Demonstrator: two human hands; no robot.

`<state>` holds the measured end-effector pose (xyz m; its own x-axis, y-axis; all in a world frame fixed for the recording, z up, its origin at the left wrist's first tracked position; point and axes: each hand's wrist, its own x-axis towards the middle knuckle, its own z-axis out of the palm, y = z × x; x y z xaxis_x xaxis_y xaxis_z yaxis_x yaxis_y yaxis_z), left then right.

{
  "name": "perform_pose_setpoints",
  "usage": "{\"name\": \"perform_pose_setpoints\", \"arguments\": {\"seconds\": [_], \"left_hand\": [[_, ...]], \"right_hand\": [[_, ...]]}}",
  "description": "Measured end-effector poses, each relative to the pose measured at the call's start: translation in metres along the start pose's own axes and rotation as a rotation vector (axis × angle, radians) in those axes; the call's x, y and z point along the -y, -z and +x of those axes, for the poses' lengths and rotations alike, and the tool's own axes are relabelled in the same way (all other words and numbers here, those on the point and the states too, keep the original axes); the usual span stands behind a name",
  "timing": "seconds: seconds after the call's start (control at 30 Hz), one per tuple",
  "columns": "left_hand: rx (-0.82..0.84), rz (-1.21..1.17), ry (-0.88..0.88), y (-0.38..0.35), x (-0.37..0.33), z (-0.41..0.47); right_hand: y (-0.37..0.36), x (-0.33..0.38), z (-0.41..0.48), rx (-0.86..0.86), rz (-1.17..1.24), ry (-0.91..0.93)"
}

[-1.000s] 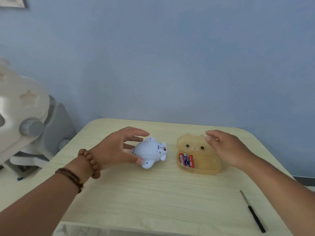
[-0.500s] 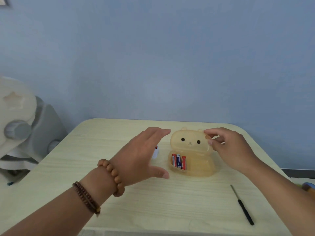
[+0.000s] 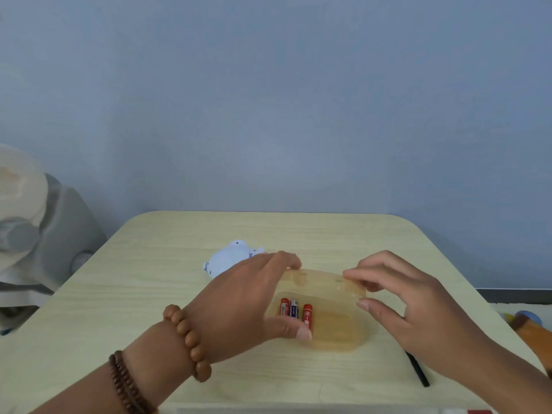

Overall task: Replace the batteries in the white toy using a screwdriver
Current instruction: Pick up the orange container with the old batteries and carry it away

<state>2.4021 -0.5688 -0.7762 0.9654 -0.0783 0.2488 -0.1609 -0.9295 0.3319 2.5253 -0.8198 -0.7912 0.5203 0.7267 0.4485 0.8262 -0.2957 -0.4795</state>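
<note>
Behind everything, blue wall [image 3: 268,100] fills the far half. Pale wood counter [image 3: 149,294] with rounded far corners takes the near half. Grey and cream padded object [image 3: 59,219] sits off the counter's left edge; can't tell what it is.

Left hand [image 3: 239,303] reaches in from near left and grips the box [image 3: 337,324]: thumb on its near rim, fingers curled over the far left edge of the lid [image 3: 322,279]. Right hand [image 3: 412,309] comes in from near right, fingertips pinching the lid's right edge, thumb against the box's right side. Both hands clamped, neither loose.

Box is translucent yellow, resting on the counter at centre. Lid is tilted over the back of the box, partly raised, front gap showing.

White toy [image 3: 227,259] lies on the counter just far-left of the box, partly hidden by the left hand, nobody touching it.

Black screwdriver [image 3: 418,372] lies on the counter near right, mostly hidden under the right wrist.

Three batteries [image 3: 294,309] side by side in the box's left part, two red, one blue between.

Wooden bead bracelet [image 3: 188,342] and thinner dark bracelet [image 3: 122,380] on the left wrist.
</note>
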Motion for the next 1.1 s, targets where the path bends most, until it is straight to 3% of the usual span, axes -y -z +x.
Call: {"name": "perform_pose_setpoints", "arguments": {"seconds": [0.13,0.27,0.43,0.6,0.8,1.1], "left_hand": [[0.011,-0.049,0.016,-0.001,-0.007,-0.013],[-0.012,-0.017,-0.086,-0.005,-0.008,-0.015],[0.001,0.022,-0.106,-0.01,-0.006,-0.009],[0.043,-0.081,-0.054,-0.015,-0.007,-0.008],[0.025,-0.119,0.018,-0.017,-0.006,-0.011],[0.036,-0.108,0.05,-0.018,-0.009,-0.009]], "right_hand": [[-0.005,0.006,-0.016,-0.012,-0.127,0.142],[-0.014,0.004,-0.025,-0.03,-0.099,0.201],[-0.012,0.007,-0.026,-0.017,0.048,0.029],[-0.013,0.021,-0.016,0.121,0.101,-0.179],[-0.017,0.032,-0.008,0.238,0.015,-0.279],[-0.016,0.037,-0.004,0.246,0.003,-0.359]]}}
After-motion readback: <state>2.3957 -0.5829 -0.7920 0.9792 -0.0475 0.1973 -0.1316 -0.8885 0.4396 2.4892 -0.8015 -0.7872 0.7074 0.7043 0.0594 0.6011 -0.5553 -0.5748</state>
